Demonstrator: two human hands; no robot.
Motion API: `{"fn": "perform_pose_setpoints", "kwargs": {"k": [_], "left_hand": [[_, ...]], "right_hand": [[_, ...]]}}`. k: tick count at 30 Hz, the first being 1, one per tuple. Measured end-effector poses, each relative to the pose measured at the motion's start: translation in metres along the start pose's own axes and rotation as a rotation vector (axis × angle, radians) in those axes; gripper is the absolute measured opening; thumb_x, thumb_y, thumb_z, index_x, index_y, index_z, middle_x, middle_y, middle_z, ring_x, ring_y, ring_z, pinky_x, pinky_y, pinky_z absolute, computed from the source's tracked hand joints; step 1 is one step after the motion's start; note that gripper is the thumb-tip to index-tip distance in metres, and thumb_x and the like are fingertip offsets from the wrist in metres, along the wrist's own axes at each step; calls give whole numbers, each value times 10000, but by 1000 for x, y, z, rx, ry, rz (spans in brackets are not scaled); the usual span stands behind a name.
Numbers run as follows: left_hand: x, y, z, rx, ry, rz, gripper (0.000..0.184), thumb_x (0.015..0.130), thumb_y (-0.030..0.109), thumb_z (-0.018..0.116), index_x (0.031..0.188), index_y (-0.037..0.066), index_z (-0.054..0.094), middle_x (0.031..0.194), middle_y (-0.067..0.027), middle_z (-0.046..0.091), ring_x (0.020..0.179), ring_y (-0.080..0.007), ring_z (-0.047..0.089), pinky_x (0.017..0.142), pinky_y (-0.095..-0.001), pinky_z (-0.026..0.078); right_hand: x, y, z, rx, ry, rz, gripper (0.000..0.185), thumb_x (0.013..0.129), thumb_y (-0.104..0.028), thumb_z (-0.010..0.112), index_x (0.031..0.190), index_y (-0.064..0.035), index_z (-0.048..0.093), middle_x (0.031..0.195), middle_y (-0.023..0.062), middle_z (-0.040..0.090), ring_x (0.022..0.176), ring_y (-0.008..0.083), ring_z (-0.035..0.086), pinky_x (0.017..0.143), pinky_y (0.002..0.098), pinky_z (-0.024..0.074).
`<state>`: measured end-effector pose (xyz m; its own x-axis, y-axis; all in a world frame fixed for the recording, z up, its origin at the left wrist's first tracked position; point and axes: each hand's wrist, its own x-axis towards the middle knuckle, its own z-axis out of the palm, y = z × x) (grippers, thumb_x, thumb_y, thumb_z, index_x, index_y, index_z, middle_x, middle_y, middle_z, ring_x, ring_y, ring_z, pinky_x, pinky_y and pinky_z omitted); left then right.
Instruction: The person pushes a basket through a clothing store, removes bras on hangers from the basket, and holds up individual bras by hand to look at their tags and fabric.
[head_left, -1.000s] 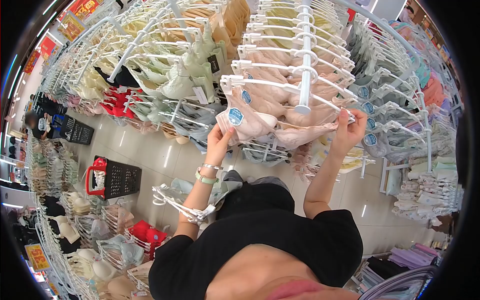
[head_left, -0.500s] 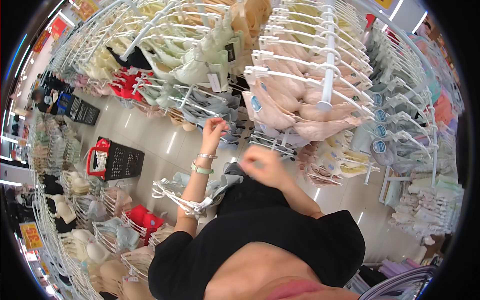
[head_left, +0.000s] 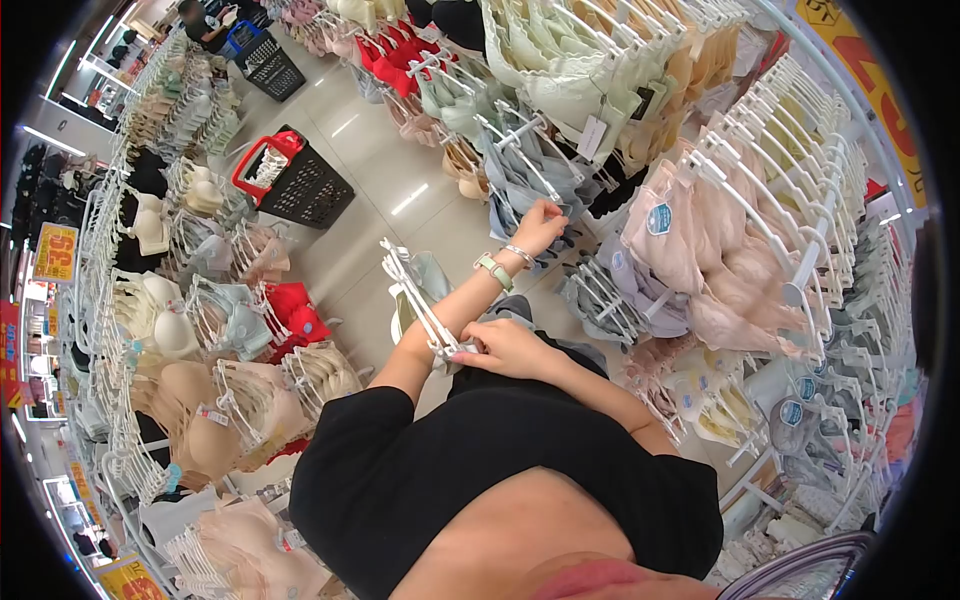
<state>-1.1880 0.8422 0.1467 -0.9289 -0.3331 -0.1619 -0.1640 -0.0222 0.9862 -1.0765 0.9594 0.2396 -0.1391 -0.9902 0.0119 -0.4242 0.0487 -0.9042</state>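
Several white hangers with pale grey-green bras hang over my left forearm. My right hand is closed on the ends of these hangers, its thumb against them. My left hand, a watch and a bracelet on its wrist, is raised with fingers loosely curled. I see nothing in it. Just beyond it hang blue-grey bras on a rack; whether the fingers touch them I cannot tell.
Pink bras hang on a rack at the right, pale green ones at the top. A black basket with a red handle stands on the tiled floor. More bra racks line the left; a person is far off.
The view has turned, shifting the racks. My right hand has come left and taken hold of the hangers on my left forearm. My left hand stays raised, fingers curled.
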Motion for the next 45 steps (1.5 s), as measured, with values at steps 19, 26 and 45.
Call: {"fn": "perform_pose_setpoints", "kwargs": {"k": [19,26,45], "left_hand": [[-34,-37,-17,-70,-354,-215,334,789,231,618,991,-8,499,838,-98,595,692,-145,579,616,-258,478],[-85,16,-46,93,-328,-229,271,869,203,518,1034,-11,528,993,-116,591,875,-149,586,713,-285,492],[-99,40,-100,-995,-90,-54,625,882,464,293,1215,-54,405,1210,-250,463,1132,-342,451,945,-412,363]], "right_hand": [[-18,24,-43,24,576,132,187,780,-156,565,743,27,553,675,165,527,642,343,530,571,382,402],[-28,17,-66,-43,758,129,209,811,-163,563,728,29,551,653,142,506,583,297,514,536,364,381],[-121,-19,-156,934,972,-376,438,888,-295,434,516,-81,346,543,9,325,415,101,236,410,255,191]]}}
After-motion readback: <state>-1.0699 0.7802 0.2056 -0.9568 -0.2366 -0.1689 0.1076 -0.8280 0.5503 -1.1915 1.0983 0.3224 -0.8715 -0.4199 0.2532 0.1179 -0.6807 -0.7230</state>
